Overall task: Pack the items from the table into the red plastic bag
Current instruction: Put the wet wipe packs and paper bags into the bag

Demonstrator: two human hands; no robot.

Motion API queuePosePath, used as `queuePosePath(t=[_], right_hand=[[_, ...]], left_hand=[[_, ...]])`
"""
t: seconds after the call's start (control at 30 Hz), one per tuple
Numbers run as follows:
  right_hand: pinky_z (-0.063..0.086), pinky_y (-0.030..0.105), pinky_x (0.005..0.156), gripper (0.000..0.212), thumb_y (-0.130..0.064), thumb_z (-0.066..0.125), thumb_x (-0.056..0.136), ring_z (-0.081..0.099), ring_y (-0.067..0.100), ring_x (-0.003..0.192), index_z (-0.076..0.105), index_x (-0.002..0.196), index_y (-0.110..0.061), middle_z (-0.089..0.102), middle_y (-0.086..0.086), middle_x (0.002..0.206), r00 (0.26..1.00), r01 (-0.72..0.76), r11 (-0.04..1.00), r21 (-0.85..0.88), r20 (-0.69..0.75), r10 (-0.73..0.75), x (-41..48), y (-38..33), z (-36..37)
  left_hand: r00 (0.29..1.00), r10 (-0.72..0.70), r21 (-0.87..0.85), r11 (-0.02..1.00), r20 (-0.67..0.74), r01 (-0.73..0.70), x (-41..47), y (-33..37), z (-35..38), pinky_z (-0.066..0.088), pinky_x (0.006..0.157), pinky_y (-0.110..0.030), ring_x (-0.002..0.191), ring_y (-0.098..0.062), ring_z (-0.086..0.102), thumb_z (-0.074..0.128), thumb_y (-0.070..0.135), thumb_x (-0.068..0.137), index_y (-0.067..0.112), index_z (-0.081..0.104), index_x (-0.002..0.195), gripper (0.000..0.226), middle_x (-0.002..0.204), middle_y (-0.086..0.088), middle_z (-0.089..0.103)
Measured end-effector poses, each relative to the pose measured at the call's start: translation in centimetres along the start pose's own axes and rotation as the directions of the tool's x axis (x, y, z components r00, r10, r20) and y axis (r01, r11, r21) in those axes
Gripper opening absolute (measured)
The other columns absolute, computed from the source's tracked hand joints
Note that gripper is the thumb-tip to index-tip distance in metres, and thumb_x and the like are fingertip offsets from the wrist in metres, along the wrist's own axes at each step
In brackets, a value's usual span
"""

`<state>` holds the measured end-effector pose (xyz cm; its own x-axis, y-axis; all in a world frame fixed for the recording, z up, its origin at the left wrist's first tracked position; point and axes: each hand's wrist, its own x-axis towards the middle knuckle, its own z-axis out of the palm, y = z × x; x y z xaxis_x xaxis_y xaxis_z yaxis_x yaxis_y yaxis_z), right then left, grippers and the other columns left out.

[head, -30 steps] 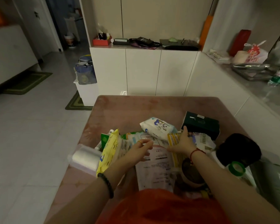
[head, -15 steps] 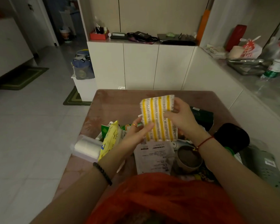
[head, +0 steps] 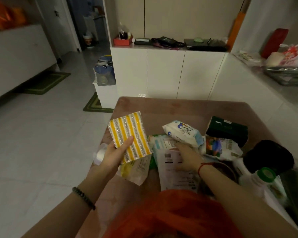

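My left hand (head: 113, 156) is shut on a yellow and silver striped scouring pad (head: 130, 136), held up above the left edge of the pink table (head: 179, 109). My right hand (head: 187, 156) rests low over a printed paper sheet (head: 175, 174), fingers spread and touching the underside of a white wipes pack (head: 182, 133). The red plastic bag (head: 170, 213) lies bunched at the near edge, below both forearms. A yellow packet (head: 132, 170) lies under the pad.
On the right of the table are a dark green box (head: 227, 129), a colourful packet (head: 220, 148), a black bundle (head: 268, 157) and a green-capped bottle (head: 265, 175). A white roll (head: 100, 153) sits at the left edge. White cabinets (head: 165, 73) stand behind.
The striped pad was lifted off the table with both hands and now sits in my left hand alone, moved left. My right hand let go and dropped to the wipes pack.
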<state>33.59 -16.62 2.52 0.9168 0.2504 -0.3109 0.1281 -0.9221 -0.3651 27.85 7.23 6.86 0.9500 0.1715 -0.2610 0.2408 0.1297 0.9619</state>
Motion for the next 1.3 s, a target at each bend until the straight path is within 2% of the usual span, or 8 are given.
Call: queuePosePath(t=[0.13,0.33,0.6,0.73,0.8,0.9,1.03,1.3], right_hand=[[0.024,0.041,0.115,0.101,-0.043,0.079,0.060,0.024,0.026,0.139,0.025,0.141,-0.019,0.025,0.006,0.151,1.000,0.006,0.973,-0.230,0.006,-0.005,1.6,0.6,0.8],[0.032,0.013,0.055,0.016,-0.024,0.069,0.076,0.055,0.016,0.080,0.056,0.067,-0.029,0.055,-0.006,0.074,0.991,0.120,0.992,-0.025,-0.053,-0.121,1.2,0.4,-1.6],[0.046,0.019,0.061,0.012,-0.016,0.071,0.076,0.058,0.008,0.067,0.062,0.082,-0.018,0.062,-0.006,0.074,0.878,0.334,0.868,0.368,-0.456,-0.144,-6.2,-3.0,-13.0],[0.058,0.032,0.073,0.031,-0.013,0.065,0.082,0.067,0.015,0.086,0.060,0.112,-0.014,0.068,-0.003,0.095,0.771,0.460,0.417,0.784,-0.585,0.250,-8.2,-4.6,-14.4],[0.059,0.032,0.072,0.032,-0.009,0.059,0.085,0.068,0.016,0.092,0.057,0.116,-0.015,0.068,0.000,0.105,0.827,0.468,0.017,0.883,-0.445,0.343,-8.4,-5.8,-12.6],[0.056,0.038,0.077,0.024,-0.004,0.056,0.087,0.065,0.019,0.091,0.059,0.104,-0.020,0.066,0.004,0.109,0.891,0.302,-0.170,0.938,-0.214,0.400,-7.7,-8.5,-7.2],[0.052,0.036,0.081,0.020,-0.002,0.060,0.085,0.062,0.015,0.083,0.059,0.098,-0.017,0.064,0.005,0.104,0.829,0.181,-0.128,0.975,-0.082,0.553,-6.6,-10.6,-1.1],[0.048,0.041,0.090,0.033,-0.023,0.050,0.092,0.055,0.025,0.103,0.052,0.119,-0.004,0.058,0.010,0.109,0.890,-0.146,0.236,0.961,0.023,0.456,-3.6,-6.7,0.1]], left_hand=[[1.000,-0.015,0.030,0.999,-0.019,0.015,0.5,-1.1,-0.9,0.051,0.093,-0.049,0.100,-0.024,0.067,0.063,0.028,0.083,0.030,0.061,0.098,0.015,0.112,-0.008,0.069],[0.999,-0.005,0.044,0.999,-0.033,0.006,0.4,-1.9,-1.0,0.051,0.092,-0.047,0.101,-0.023,0.066,0.064,0.029,0.081,0.023,0.061,0.107,0.027,0.113,-0.008,0.068],[0.988,0.041,0.020,0.999,-0.146,-0.038,-0.6,-0.5,0.4,0.050,0.094,-0.051,0.103,-0.027,0.065,0.067,0.032,0.080,0.018,0.059,0.114,0.037,0.116,-0.010,0.067],[0.996,0.041,-0.035,0.998,-0.085,-0.044,-1.5,-0.1,1.3,0.050,0.094,-0.046,0.099,-0.024,0.066,0.063,0.025,0.084,0.020,0.059,0.106,0.023,0.116,-0.011,0.067],[1.000,0.017,-0.094,0.995,0.004,-0.017,-2.2,-0.1,2.3,0.050,0.093,-0.041,0.097,-0.020,0.066,0.059,0.027,0.086,0.020,0.060,0.105,0.020,0.114,-0.009,0.067],[0.987,0.005,-0.303,0.952,0.161,0.045,-2.9,0.2,4.2,0.054,0.089,-0.037,0.106,-0.021,0.065,0.050,0.046,0.080,0.015,0.052,0.127,0.056,0.119,-0.008,0.066],[0.979,0.020,-0.393,0.917,0.205,0.064,-3.4,0.1,5.1,0.058,0.083,-0.039,0.109,-0.022,0.064,0.049,0.062,0.069,0.019,0.046,0.131,0.076,0.124,-0.009,0.063],[0.993,-0.014,-0.230,0.973,-0.116,-0.013,-1.2,-1.1,1.3,0.054,0.084,-0.053,0.101,-0.032,0.065,0.069,0.005,0.076,0.006,0.051,0.120,0.047,0.114,-0.013,0.066]])
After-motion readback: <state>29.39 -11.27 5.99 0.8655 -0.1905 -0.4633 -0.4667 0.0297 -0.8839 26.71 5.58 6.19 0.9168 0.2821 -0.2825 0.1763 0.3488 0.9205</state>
